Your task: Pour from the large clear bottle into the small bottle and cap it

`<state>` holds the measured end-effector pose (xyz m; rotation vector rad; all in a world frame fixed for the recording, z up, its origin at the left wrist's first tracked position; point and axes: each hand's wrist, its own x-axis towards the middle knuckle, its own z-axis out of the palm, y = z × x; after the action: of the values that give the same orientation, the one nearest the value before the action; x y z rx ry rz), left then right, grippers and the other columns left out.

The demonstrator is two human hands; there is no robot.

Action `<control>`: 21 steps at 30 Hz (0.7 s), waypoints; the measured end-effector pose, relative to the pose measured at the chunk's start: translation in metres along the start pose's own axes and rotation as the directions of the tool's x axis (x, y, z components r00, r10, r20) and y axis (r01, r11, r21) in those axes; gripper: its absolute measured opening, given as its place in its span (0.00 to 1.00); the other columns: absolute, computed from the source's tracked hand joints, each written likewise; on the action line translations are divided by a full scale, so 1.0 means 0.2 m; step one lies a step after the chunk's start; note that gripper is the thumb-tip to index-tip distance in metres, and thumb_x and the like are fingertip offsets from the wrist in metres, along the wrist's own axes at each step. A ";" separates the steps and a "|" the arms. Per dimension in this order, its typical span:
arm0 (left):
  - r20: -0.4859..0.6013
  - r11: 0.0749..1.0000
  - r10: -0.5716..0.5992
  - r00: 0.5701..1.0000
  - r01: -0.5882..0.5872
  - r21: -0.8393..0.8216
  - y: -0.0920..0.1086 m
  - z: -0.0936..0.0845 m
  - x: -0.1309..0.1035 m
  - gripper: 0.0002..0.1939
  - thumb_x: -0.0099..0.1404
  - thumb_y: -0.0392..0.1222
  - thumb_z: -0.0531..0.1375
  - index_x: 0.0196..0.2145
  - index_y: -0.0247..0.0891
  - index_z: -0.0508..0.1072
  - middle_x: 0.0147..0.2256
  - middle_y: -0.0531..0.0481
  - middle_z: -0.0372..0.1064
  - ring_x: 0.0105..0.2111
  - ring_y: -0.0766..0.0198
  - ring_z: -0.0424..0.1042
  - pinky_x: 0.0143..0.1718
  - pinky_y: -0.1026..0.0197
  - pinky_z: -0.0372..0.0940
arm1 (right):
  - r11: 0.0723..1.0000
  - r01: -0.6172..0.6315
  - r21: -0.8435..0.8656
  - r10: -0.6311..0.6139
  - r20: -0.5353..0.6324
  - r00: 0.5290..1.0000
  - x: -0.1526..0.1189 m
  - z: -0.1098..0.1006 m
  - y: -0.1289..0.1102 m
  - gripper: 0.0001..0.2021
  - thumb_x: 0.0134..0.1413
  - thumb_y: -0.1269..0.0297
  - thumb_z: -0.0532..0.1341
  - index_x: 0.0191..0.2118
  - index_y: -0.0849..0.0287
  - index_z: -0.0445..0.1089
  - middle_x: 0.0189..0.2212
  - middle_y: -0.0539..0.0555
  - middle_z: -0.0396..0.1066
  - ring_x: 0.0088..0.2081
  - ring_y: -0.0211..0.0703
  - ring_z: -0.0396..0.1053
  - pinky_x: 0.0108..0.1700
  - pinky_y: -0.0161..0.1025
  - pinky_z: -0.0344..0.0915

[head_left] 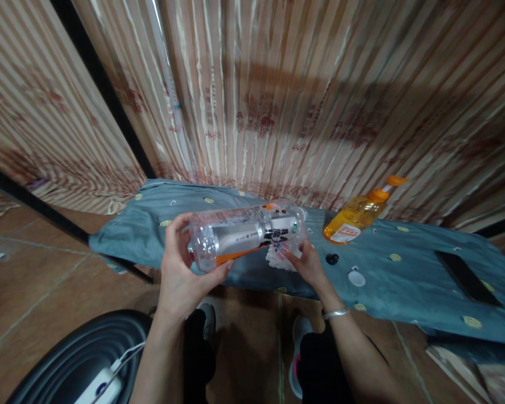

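A clear plastic bottle (239,233) with a silver, black and orange label lies sideways above the bench. My left hand (180,280) is wrapped round its base end, thumb along the lower side. At the other end, my right hand (309,266) has its fingers closed just below the bottle's neck. Those fingers pinch a crumpled white piece with red print (281,257), wrapper or tissue, I cannot tell which. It hangs against the bottle's underside. Whether the right fingertips also touch the bottle is partly hidden.
A pump bottle of orange liquid (351,221) stands on the blue-green cloth (193,196). Near it lie a small black cap (332,258), a whitish disc (356,278) and a black phone (467,278). A striped curtain (278,101) hangs behind. A power strip (103,387) rests on a round black object (79,348).
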<state>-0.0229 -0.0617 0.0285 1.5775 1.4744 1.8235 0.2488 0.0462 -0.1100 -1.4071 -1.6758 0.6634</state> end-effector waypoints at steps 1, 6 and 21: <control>-0.002 1.000 0.000 1.000 0.000 -0.004 0.00 0.00 0.00 0.42 0.41 0.42 0.74 0.53 0.41 0.62 0.48 0.44 0.67 0.43 0.57 0.73 0.39 0.57 0.72 | 1.000 0.003 0.001 -0.003 0.001 1.000 0.00 0.00 0.00 0.25 0.48 0.49 0.65 0.48 0.57 0.63 0.40 0.59 0.77 0.40 0.56 0.75 0.42 0.49 0.70; 0.008 1.000 0.017 1.000 -0.017 0.001 0.00 0.00 0.00 0.42 0.42 0.41 0.74 0.53 0.40 0.63 0.47 0.44 0.68 0.43 0.58 0.73 0.36 0.60 0.72 | 1.000 -0.002 -0.018 0.002 -0.007 1.000 0.00 0.00 0.00 0.26 0.48 0.47 0.64 0.48 0.58 0.64 0.38 0.59 0.77 0.38 0.55 0.75 0.39 0.48 0.69; 0.000 1.000 0.017 1.000 -0.017 0.019 0.00 0.01 0.00 0.43 0.40 0.44 0.75 0.53 0.41 0.62 0.48 0.44 0.67 0.43 0.56 0.73 0.38 0.56 0.73 | 1.000 0.012 0.001 -0.012 -0.003 1.000 0.00 0.00 0.00 0.25 0.48 0.47 0.65 0.48 0.57 0.64 0.40 0.58 0.77 0.38 0.54 0.75 0.40 0.47 0.70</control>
<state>-0.0220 -0.0609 0.0296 1.6034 1.4867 1.8236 0.2489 0.0460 -0.1096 -1.3953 -1.6807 0.6553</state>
